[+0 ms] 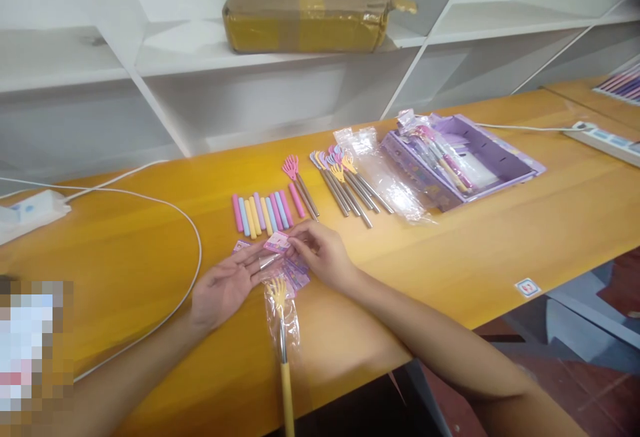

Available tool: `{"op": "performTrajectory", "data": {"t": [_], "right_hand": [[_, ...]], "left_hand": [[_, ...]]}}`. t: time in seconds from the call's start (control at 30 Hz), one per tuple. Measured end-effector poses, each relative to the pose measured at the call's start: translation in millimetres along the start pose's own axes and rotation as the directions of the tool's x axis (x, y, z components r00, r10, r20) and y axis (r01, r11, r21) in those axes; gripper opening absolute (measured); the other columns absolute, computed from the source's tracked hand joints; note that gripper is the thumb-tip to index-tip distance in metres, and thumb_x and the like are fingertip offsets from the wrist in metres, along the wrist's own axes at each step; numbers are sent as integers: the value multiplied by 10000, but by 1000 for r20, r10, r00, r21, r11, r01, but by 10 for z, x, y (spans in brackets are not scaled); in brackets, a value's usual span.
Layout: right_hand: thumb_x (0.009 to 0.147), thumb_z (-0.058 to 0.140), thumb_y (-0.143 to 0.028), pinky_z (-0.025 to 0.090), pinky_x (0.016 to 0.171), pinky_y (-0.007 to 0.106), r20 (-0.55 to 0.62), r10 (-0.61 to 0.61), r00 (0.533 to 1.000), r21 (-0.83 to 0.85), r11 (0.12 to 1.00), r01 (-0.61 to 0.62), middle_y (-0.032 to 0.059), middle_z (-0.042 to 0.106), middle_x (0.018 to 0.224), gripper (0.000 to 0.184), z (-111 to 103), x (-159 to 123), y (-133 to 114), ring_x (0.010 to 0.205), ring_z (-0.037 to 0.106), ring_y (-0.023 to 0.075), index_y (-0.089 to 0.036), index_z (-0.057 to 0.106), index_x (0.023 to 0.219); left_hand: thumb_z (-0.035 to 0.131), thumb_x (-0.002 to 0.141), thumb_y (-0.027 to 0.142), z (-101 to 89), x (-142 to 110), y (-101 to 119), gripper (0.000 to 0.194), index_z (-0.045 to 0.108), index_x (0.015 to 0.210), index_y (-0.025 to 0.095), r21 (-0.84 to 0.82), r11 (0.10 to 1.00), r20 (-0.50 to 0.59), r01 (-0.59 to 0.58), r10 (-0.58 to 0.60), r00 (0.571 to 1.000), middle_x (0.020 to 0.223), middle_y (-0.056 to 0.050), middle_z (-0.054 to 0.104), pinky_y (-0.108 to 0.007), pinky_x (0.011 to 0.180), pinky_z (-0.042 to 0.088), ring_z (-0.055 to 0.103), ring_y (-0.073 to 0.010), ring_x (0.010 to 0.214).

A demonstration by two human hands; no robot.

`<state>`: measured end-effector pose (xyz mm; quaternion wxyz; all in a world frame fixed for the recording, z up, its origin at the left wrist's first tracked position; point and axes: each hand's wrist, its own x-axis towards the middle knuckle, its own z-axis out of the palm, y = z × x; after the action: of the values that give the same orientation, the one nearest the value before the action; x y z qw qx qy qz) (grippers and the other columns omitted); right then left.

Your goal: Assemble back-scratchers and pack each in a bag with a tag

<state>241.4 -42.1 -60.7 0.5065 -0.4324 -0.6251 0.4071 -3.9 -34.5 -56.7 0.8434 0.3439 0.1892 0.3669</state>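
Observation:
A yellow back scratcher (284,330) lies on the orange table (500,237), its claw head inside a clear plastic sleeve. My left hand (225,285) rests flat beside it, palm up, fingers stretched out against the sleeve's top. My right hand (323,254) is closed in a pinch on a small pink printed card (277,242) at the sleeve's top. More pink cards (295,274) lie under my hands.
Pastel handle grips (263,212) lie in a row, then several scratchers with metal shafts (345,187), empty clear sleeves (385,180) and a purple display box (480,164). Power strips (30,214) (605,138) with white cables flank the table. A wrapped parcel (310,14) sits on the white shelf.

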Motion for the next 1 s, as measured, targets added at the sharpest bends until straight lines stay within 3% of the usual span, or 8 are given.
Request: {"op": "performTrajectory", "data": {"t": [0.17,0.4,0.53,0.73,1.0], "right_hand": [[1078,603,-356,591,697,299,-41,-69,997,-137,989,63,47,696,964,124,10,-16,15,793,702,154,-240,641,1060],[1092,555,-254,573,768,327,64,-182,981,-283,939,193,68,687,1007,107,-54,9,-14,896,673,184,-236,660,1097],[1087,571,-232,567,779,339,118,-202,972,-280,933,228,75,703,1036,102,-97,32,-59,918,671,192,-231,673,1089],[1070,603,-213,549,708,311,59,-227,972,-289,928,234,46,676,983,64,-65,15,-55,796,640,159,-237,662,1078],[1075,595,-225,555,753,327,113,-204,972,-294,928,229,58,688,981,85,-54,22,-20,870,654,181,-229,672,1039]], "left_hand": [[466,931,324,28,18,21,609,652,1468,104,-24,999,20,39,-39,999,1598,-191,561,-699,1287,246,429,-432,1543],[514,919,347,42,28,10,547,739,1367,127,-19,1000,16,10,-10,1000,1504,-178,651,-695,1275,289,530,-415,1459],[528,915,365,-14,10,-7,573,737,1368,83,-24,1000,-9,-13,12,1000,1502,-202,650,-712,1268,292,532,-432,1455],[525,901,402,-4,20,7,626,705,1417,97,-34,999,35,8,-7,999,1577,-182,588,-705,1291,252,496,-445,1491],[469,912,459,-14,17,13,713,626,1500,87,-27,999,61,34,-32,998,1567,-200,586,-683,1283,256,459,-433,1514]]}}
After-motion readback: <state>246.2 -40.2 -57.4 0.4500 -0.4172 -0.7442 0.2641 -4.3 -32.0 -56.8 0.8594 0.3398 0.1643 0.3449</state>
